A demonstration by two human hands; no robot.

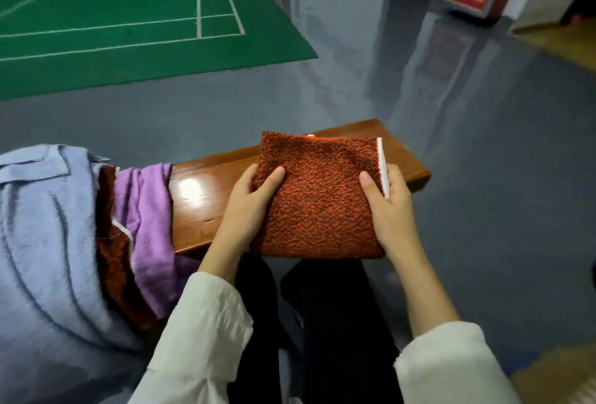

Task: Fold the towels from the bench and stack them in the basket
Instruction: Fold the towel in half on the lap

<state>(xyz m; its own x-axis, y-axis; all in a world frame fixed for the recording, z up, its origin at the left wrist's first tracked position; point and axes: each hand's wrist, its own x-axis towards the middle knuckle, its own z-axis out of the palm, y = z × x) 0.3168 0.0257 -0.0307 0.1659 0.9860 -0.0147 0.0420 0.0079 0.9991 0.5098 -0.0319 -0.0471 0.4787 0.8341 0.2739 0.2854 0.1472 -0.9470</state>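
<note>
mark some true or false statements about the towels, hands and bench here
1. The left hand and right hand both grip the folded rust-red towel. True.
2. The towel in the hands is purple. False: it is rust-red; the purple towel lies in the pile on the bench.
3. A light blue towel lies in that pile. True.
4. The bench is bare metal. False: it is glossy brown wood.
5. The green court mat lies under the bench. False: it lies farther off on the grey floor.
</note>
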